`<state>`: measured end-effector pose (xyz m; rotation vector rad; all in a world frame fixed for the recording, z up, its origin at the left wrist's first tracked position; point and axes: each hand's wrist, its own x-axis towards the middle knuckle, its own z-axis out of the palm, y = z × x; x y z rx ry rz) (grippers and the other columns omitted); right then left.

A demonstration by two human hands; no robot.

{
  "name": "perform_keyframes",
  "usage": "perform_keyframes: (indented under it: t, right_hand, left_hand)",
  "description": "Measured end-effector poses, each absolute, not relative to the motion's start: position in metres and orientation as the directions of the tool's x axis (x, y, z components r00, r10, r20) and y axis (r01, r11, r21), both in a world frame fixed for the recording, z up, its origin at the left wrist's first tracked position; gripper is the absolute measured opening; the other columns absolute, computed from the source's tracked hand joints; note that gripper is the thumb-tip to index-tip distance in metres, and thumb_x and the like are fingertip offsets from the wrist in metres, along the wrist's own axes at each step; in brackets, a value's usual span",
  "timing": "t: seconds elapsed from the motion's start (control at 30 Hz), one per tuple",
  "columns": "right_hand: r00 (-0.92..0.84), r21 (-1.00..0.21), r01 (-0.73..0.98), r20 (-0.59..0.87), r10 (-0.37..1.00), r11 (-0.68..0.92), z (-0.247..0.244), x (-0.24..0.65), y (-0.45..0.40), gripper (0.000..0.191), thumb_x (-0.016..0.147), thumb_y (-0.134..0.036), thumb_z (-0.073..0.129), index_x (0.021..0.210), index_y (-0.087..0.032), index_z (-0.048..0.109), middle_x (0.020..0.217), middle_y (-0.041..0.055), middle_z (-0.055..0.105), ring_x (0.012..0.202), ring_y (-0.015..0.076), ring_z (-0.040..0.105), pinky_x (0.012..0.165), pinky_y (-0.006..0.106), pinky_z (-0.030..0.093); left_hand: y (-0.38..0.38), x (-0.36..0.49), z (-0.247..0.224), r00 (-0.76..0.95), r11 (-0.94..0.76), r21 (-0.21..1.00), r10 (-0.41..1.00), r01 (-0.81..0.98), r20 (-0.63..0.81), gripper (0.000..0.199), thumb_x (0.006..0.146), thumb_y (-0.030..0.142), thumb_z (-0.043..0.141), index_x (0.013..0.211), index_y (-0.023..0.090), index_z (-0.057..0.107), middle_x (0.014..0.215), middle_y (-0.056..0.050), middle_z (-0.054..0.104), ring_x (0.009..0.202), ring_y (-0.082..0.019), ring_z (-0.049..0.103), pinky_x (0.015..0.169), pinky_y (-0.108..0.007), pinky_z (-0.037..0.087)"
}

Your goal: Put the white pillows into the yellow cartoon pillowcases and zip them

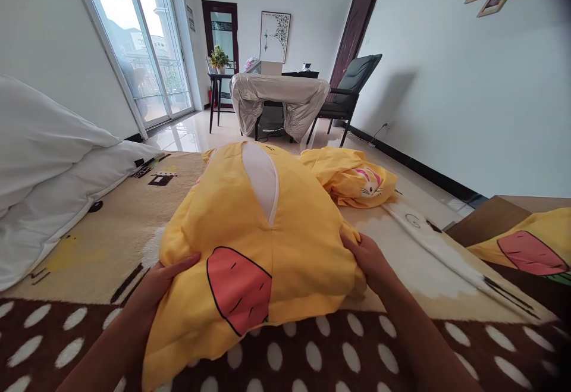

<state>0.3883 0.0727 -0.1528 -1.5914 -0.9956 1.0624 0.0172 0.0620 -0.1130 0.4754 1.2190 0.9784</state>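
Observation:
In the middle of the head view lies a yellow pillow (307, 213) printed with a red carrot shape. A zipped slit in its cover gapes at the far half, and the white inner pillow (261, 181) shows through. My left hand (167, 276) grips the pillow's left side, thumb on top and fingers hidden beneath. On the right edge my right hand (366, 259) is closed over the yellow fabric. Just beyond it rests a crumpled yellow cloth (352, 175) with a printed animal face.
Beneath is a patterned rug (116, 231) with a brown dotted border. White bedding (53, 166) is heaped at left. A cardboard box (499, 216) with yellow printed fabric (535, 240) stands at right. Farther back are a covered table (281, 85) and a dark chair (345, 91).

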Motion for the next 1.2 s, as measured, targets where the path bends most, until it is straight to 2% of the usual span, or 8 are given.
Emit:
perform_keyframes:
  t: [0.23, 0.4, 0.57, 0.77, 0.87, 0.97, 1.07, 1.2]
  right_hand:
    - [0.428, -0.946, 0.268, -0.050, 0.902, -0.180, -0.172, 0.431, 0.082, 0.042, 0.070, -0.056, 0.063, 0.085, -0.016, 0.067, 0.069, 0.0056, 0.068, 0.061, 0.0212, 0.060, 0.050, 0.029, 0.046]
    - [0.399, -0.684, 0.706, 0.171, 0.901, -0.183, -0.198, 0.443, 0.090, 0.050, 0.075, -0.064, 0.049, 0.062, -0.017, 0.060, 0.055, 0.0017, 0.058, 0.054, 0.0162, 0.050, 0.049, 0.026, 0.035]
    - [0.372, -0.518, 0.842, 0.351, 0.859, -0.153, -0.204, 0.433, 0.093, 0.046, 0.081, -0.057, 0.040, 0.056, -0.020, 0.051, 0.054, 0.0036, 0.053, 0.055, 0.0179, 0.047, 0.055, 0.030, 0.035]
    - [0.115, -0.222, 0.955, 0.888, 0.446, 0.195, -0.145, 0.371, 0.052, 0.020, 0.085, -0.029, 0.046, 0.091, -0.017, 0.060, 0.092, 0.0122, 0.060, 0.091, 0.0246, 0.054, 0.081, 0.038, 0.043]
    - [-0.386, 0.002, 0.791, 0.778, 0.496, 0.612, -0.128, 0.294, 0.004, 0.024, 0.085, -0.021, 0.045, 0.105, -0.018, 0.059, 0.097, 0.0091, 0.064, 0.092, 0.0211, 0.055, 0.083, 0.034, 0.042]
    - [-0.713, 0.171, 0.635, 0.505, 0.487, 0.753, -0.147, 0.225, -0.028, 0.047, 0.087, -0.024, 0.043, 0.133, -0.015, 0.046, 0.132, 0.0123, 0.054, 0.119, 0.0251, 0.046, 0.096, 0.038, 0.036]
    - [-0.678, 0.259, 0.698, 0.539, 0.500, 0.668, -0.179, 0.188, -0.025, 0.045, 0.088, -0.016, 0.040, 0.133, -0.010, 0.046, 0.126, 0.0161, 0.057, 0.108, 0.0265, 0.052, 0.088, 0.038, 0.039]
    - [-0.622, 0.228, 0.761, 0.522, 0.583, 0.607, -0.193, 0.176, 0.001, 0.022, 0.084, -0.010, 0.044, 0.095, -0.013, 0.062, 0.076, 0.0088, 0.062, 0.070, 0.0224, 0.053, 0.065, 0.035, 0.038]
  left_hand:
    - [0.068, 0.013, -0.135, 0.072, 0.588, 0.802, 0.809, -0.104, -0.584, 0.066, 0.053, 0.029, 0.086, 0.112, 0.017, 0.060, 0.099, -0.012, 0.073, 0.088, -0.035, 0.070, 0.072, -0.043, 0.060]
    - [0.075, 0.002, -0.155, 0.162, 0.492, 0.849, 0.838, 0.193, -0.522, 0.065, 0.053, 0.043, 0.085, 0.110, 0.019, 0.061, 0.111, -0.011, 0.070, 0.101, -0.034, 0.066, 0.081, -0.039, 0.058]
    - [0.076, -0.005, -0.153, 0.245, 0.486, 0.850, 0.815, 0.201, -0.524, 0.063, 0.049, 0.042, 0.086, 0.104, 0.019, 0.064, 0.105, -0.009, 0.072, 0.100, -0.033, 0.066, 0.084, -0.039, 0.057]
    - [0.079, -0.015, -0.165, 0.376, 0.425, 0.904, 0.831, 0.045, -0.410, 0.061, 0.052, 0.031, 0.086, 0.107, 0.018, 0.063, 0.102, -0.006, 0.073, 0.095, -0.029, 0.068, 0.083, -0.036, 0.056]
    - [0.080, -0.017, -0.172, 0.445, 0.428, 0.900, 0.824, -0.083, -0.351, 0.059, 0.054, 0.027, 0.085, 0.108, 0.016, 0.063, 0.101, -0.009, 0.073, 0.092, -0.030, 0.069, 0.083, -0.038, 0.055]
    - [0.078, -0.015, -0.173, 0.435, 0.427, 0.882, 0.845, -0.201, -0.310, 0.053, 0.058, 0.027, 0.084, 0.105, 0.014, 0.063, 0.095, -0.010, 0.074, 0.087, -0.029, 0.070, 0.079, -0.036, 0.056]
    - [0.073, -0.010, -0.168, 0.400, 0.430, 0.866, 0.863, -0.256, -0.310, 0.044, 0.062, 0.027, 0.082, 0.100, 0.013, 0.065, 0.088, -0.010, 0.074, 0.077, -0.027, 0.070, 0.074, -0.034, 0.056]
    - [0.065, -0.004, -0.163, 0.381, 0.412, 0.853, 0.880, -0.319, -0.283, 0.038, 0.063, 0.023, 0.081, 0.095, 0.013, 0.065, 0.087, -0.009, 0.074, 0.077, -0.026, 0.069, 0.072, -0.032, 0.055]
